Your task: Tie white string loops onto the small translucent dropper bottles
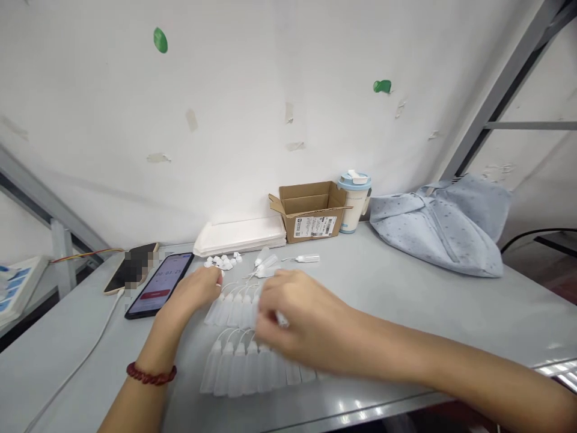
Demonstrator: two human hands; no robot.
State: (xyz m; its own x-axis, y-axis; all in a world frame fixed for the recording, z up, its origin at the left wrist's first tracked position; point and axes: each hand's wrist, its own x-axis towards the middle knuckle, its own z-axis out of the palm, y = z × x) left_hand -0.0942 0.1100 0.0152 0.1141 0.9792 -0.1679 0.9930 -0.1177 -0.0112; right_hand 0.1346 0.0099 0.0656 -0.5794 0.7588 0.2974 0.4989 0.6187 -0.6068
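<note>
My left hand (199, 293) is closed, fingertips turned down beside a small heap of white caps (223, 262). Whatever its fingers pinch, if anything, is hidden. My right hand (293, 316), a little blurred, hovers curled over the small translucent squeeze bottles. A bit of something whitish shows within its fingers, too unclear to name. The bottles form two rows, a back row (232, 310) and a front row (241, 370), with thin tubes curving from their tops. My right hand covers part of both rows. Several loose bottles (267, 264) lie behind, and another (308, 258) lies farther right.
A stack of white sheets or envelopes (243, 233), an open cardboard box (311, 213) and a lidded cup (354, 201) stand along the wall. A pale blue cloth bag (433, 231) lies at right. Two phones, one lit (162, 285), one dark (130, 267), and a white cable (92, 349) are at left.
</note>
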